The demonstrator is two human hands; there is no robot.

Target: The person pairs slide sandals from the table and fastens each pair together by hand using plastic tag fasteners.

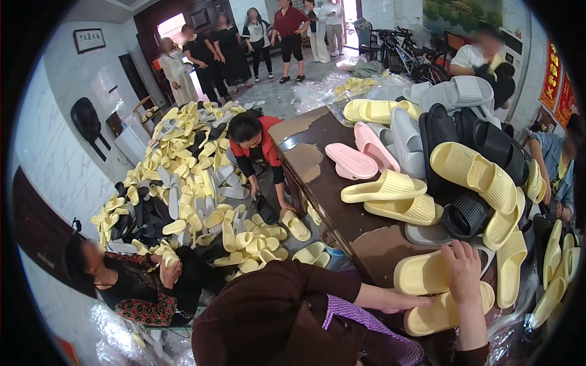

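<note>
At the near end of the dark table my right hand has its bent fingers closed over the strap end of a yellow slipper. A second yellow slipper lies just below it, nearer to me. From the left, my left hand reaches between the two and grips the lower slipper by its edge; some of its fingers are hidden. Beyond my hands lie a black slipper, two pink slippers and a heap of yellow, grey and black slippers.
The brown table has a peeling top. A large pile of slippers covers the floor at left. A person in red bends beside it, and another person sits at lower left. Several people stand at the back, near bicycles.
</note>
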